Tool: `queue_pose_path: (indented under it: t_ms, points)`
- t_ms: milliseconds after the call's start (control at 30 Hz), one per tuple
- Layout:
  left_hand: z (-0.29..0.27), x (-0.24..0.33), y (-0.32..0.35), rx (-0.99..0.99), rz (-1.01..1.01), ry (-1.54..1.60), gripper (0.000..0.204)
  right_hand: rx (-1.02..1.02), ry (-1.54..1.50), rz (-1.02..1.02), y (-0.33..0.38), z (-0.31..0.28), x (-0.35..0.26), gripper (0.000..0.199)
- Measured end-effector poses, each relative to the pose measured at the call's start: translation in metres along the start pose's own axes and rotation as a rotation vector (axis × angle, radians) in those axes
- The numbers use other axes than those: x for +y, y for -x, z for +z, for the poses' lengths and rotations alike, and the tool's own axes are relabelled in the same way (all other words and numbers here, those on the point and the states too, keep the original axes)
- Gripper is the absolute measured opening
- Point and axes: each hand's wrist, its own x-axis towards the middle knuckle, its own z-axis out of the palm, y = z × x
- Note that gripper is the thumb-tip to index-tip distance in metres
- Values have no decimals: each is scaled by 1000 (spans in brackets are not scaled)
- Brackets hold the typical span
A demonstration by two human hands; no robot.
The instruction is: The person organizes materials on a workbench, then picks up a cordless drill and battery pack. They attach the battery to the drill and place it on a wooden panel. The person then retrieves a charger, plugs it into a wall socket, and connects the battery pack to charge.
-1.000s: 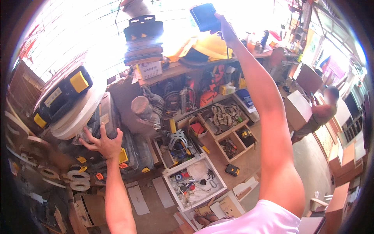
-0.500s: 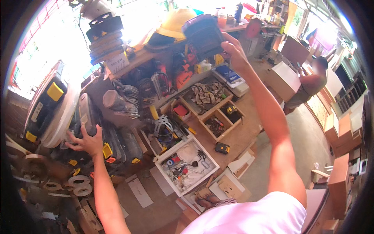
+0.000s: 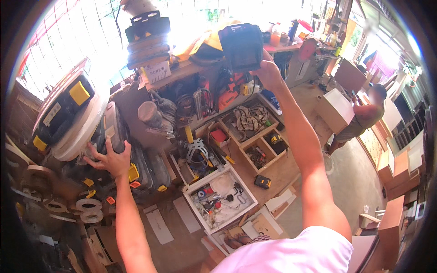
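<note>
My right hand point(image 3: 269, 73) is raised high, closed on the lower right corner of a dark plastic bin point(image 3: 241, 49). The bin is held up in front of the bench, and its far end hides part of a yellow hard hat point(image 3: 210, 42). My left hand point(image 3: 110, 159) has its fingers spread over the near end of a dark tool case point(image 3: 114, 125). That case lies in a stack with other dark cases with yellow and orange latches. Whether my fingertips press on it I cannot tell.
A black case with yellow latches point(image 3: 68, 107) leans at the left. White drawer point(image 3: 218, 223) and wooden divided tray point(image 3: 268, 160) hold tools. A yellow-black battery pack point(image 3: 262, 181) lies on the workbench. Rolls of edging point(image 3: 88, 204) are lower left. Another person point(image 3: 364, 113) stands at the right.
The view has shifted, so most things sit a little farther right. The bin has turned more upright in my right hand. My left hand stays spread at the cases.
</note>
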Motion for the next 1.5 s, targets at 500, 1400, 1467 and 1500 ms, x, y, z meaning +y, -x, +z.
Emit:
queue_pose_path:
  t_ms: [500, 1400, 1467, 1500]
  points:
    - [13, -8, 9, -45, 69, -123, 58, 5, -152, 70, 141, 9, 37, 92]
    - [44, -40, 12, -90, 149, -200, 71, 774, -258, 336, 365, 116, 111, 93]
    - [44, -38, 12, -111, 163, -224, 71, 857, -219, 367, 365, 118, 114, 92]
    - [45, -36, 12, -117, 166, -230, 71, 890, -253, 420, 367, 118, 113, 89]
